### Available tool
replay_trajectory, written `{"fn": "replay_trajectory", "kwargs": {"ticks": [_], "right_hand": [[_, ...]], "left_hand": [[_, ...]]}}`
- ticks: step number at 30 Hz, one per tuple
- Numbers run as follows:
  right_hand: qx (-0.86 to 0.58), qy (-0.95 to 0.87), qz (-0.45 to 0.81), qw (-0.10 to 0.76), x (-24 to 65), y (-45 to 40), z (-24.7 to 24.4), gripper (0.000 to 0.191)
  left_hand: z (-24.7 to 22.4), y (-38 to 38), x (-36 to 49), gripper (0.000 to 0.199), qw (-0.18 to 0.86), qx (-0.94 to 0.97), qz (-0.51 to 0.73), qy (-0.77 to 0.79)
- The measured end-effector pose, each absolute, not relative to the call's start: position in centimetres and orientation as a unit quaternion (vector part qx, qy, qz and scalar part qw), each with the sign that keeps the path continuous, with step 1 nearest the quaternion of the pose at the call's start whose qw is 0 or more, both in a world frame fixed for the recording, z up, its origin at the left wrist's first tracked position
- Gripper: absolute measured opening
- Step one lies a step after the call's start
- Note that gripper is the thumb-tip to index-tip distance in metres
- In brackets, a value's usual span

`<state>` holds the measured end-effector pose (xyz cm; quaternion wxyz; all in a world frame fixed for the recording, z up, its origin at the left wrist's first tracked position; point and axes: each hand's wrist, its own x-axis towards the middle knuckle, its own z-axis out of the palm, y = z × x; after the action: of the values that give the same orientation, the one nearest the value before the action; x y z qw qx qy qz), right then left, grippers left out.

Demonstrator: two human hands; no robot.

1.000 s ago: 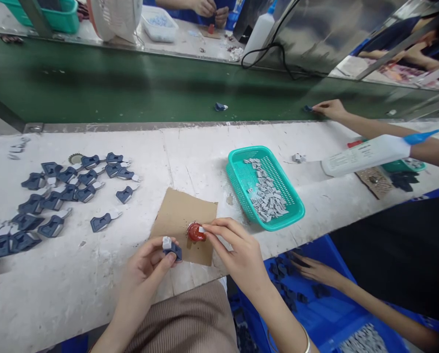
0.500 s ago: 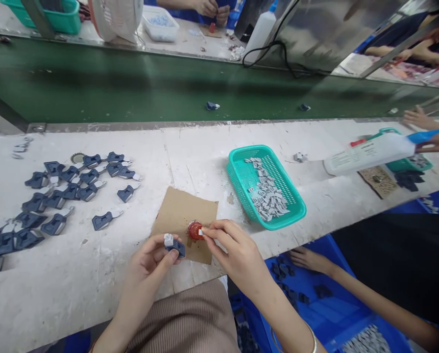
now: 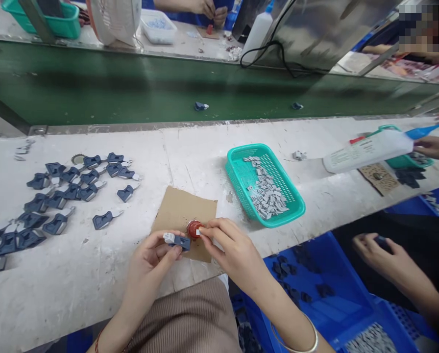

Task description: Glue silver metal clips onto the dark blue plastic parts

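Note:
My left hand [image 3: 157, 257] is closed on a dark blue plastic part [image 3: 180, 241] with a light grey tip, held above the front of the bench. Between the thumb and fingertips of my right hand [image 3: 231, 247] is a small light grey plastic piece [image 3: 198, 232]. That piece is at a small red cap [image 3: 193, 227]; whether it touches the red contents I cannot tell. Under the cap lies a square of brown cardboard [image 3: 182, 206]. To the right, a green basket [image 3: 230, 171] holds many small grey pieces.
Many blue-and-grey parts [image 3: 72, 191] lie spread at the left. A white bottle with a blue nozzle [image 3: 368, 149] lies at the right, near a co-worker's hand [image 3: 434, 147]. Blue bins [image 3: 326, 264] sit below the bench edge. Behind runs a green belt [image 3: 131, 88] carrying two parts.
My left hand has turned the blue part slightly. My right hand stays at the red cap with its grey piece. The co-worker's lower hand has lifted from the bin with a dark part.

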<state>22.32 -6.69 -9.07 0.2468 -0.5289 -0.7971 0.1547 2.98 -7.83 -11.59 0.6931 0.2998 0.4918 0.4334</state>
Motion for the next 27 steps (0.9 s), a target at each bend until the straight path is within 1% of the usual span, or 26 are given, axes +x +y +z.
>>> {"fn": "replay_trajectory", "kwargs": {"ticks": [3, 7, 9, 12, 15, 19, 27], "right_hand": [[-0.549, -0.762, 0.2, 0.28, 22.6, -6.4, -8.7, 0.014], [-0.571, -0.63, 0.374, 0.371, 22.6, -6.0, -7.7, 0.009], [-0.558, -0.555, 0.466, 0.404, 22.4, -5.9, -7.2, 0.01], [-0.542, -0.498, 0.529, 0.422, 22.0, -6.1, -6.6, 0.012], [-0.545, -0.509, 0.512, 0.427, 21.8, -6.4, -6.3, 0.01], [-0.563, -0.549, 0.459, 0.415, 21.5, -6.6, -5.8, 0.007], [-0.581, -0.605, 0.389, 0.382, 21.2, -7.4, -5.3, 0.01]], "left_hand": [[-11.5, -7.7, 3.3, 0.017, 0.698, 0.305, 0.435, 0.48], [-10.9, -7.4, 4.0, 0.015, 0.699, 0.32, 0.444, 0.46], [-10.5, -7.2, 4.5, 0.016, 0.701, 0.323, 0.449, 0.45], [-10.1, -7.0, 5.1, 0.016, 0.709, 0.324, 0.45, 0.436], [-9.8, -7.0, 5.3, 0.015, 0.714, 0.323, 0.454, 0.424], [-9.8, -7.2, 5.4, 0.016, 0.715, 0.32, 0.464, 0.413], [-10.1, -7.6, 5.7, 0.016, 0.703, 0.326, 0.473, 0.419]]}}
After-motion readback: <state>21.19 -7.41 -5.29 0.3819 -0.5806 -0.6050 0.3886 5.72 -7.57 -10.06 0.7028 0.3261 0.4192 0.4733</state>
